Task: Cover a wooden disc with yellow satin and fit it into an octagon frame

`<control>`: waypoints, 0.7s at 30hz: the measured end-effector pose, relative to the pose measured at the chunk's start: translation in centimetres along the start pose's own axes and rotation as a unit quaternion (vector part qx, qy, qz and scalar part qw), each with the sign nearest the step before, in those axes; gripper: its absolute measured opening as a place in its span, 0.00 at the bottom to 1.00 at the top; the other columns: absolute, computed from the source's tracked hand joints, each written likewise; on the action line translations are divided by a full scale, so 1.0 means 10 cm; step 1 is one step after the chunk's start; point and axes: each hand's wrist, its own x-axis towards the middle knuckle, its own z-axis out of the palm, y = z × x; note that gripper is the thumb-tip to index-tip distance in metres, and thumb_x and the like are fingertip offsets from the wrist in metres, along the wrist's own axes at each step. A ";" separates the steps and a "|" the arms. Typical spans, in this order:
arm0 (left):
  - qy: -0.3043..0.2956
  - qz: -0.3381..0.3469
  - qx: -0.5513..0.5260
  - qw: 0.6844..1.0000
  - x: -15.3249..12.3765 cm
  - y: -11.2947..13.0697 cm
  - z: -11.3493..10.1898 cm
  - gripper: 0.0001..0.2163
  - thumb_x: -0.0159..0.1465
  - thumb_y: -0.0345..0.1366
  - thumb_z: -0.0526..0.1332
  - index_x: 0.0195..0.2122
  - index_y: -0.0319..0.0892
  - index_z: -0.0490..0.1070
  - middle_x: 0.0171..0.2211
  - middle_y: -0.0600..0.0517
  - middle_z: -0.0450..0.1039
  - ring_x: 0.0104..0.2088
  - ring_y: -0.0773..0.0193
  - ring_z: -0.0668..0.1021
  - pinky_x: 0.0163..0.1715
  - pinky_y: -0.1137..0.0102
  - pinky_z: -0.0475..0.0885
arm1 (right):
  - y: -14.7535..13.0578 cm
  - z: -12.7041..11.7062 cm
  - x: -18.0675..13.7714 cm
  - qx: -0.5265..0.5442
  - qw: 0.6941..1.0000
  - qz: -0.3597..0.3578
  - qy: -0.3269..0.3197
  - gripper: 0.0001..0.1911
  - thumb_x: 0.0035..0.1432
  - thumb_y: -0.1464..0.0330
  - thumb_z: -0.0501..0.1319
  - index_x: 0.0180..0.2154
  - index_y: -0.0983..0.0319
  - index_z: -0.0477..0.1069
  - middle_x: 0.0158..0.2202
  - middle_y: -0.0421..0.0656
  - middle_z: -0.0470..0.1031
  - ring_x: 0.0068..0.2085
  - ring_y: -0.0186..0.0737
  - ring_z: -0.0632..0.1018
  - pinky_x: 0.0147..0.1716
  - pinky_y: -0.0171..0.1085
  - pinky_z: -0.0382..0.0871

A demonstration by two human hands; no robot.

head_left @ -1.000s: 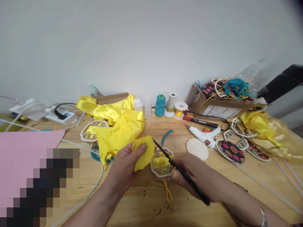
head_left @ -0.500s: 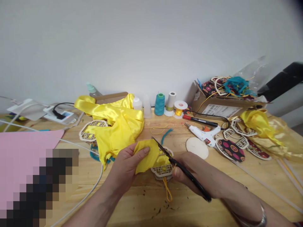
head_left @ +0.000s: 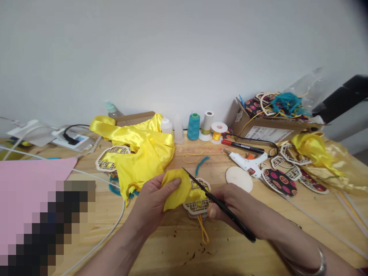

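Note:
My left hand (head_left: pixel 155 199) pinches a small piece of yellow fabric (head_left: pixel 176 193) between thumb and fingers. In my right hand (head_left: pixel 230 205) is a pair of black scissors (head_left: pixel 222 207), its blades slanting up and left along the fabric's right edge. Whether the blades touch the cloth I cannot tell. Behind and below them, a pale wooden lattice ornament (head_left: pixel 198 207) with yellow backing lies on the table, an orange cord loop (head_left: pixel 203 232) hanging from its lower edge. A large heap of yellow satin (head_left: pixel 143 149) lies beyond my left hand, beside another lattice ornament (head_left: pixel 112 157).
A glue gun (head_left: pixel 247 163), red-and-black marker (head_left: pixel 243 146) and round wooden disc (head_left: pixel 239 179) lie right of centre. Thread spools (head_left: pixel 193 128) and bottles (head_left: pixel 166 126) stand along the wall. At right is a filled cardboard box (head_left: pixel 267 130). Pink sheet (head_left: pixel 34 172) and white cables lie left.
The fabric piece and scissor tips have shifted very slightly left. Both hands keep their grips, and the things on the table stay where they were.

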 end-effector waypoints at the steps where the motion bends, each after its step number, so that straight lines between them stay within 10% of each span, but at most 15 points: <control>1: 0.002 -0.001 -0.002 1.000 0.00 0.00 0.00 0.08 0.52 0.36 0.69 0.31 0.38 0.78 0.25 0.49 0.79 0.23 0.66 0.78 0.23 0.76 0.72 | 0.00 0.00 0.00 0.000 1.000 0.003 0.000 0.27 0.55 0.45 0.55 0.26 0.64 0.68 0.21 0.36 0.59 0.24 0.31 0.58 0.23 0.31 0.53; 21: 0.007 -0.019 0.012 1.000 -0.01 0.01 0.00 0.08 0.52 0.37 0.69 0.31 0.39 0.78 0.24 0.50 0.79 0.21 0.64 0.78 0.24 0.73 0.72 | -0.04 -0.05 -0.02 -0.050 0.999 -0.012 -0.004 0.24 0.60 0.50 0.52 0.27 0.64 0.67 0.21 0.36 0.58 0.23 0.30 0.58 0.22 0.32 0.51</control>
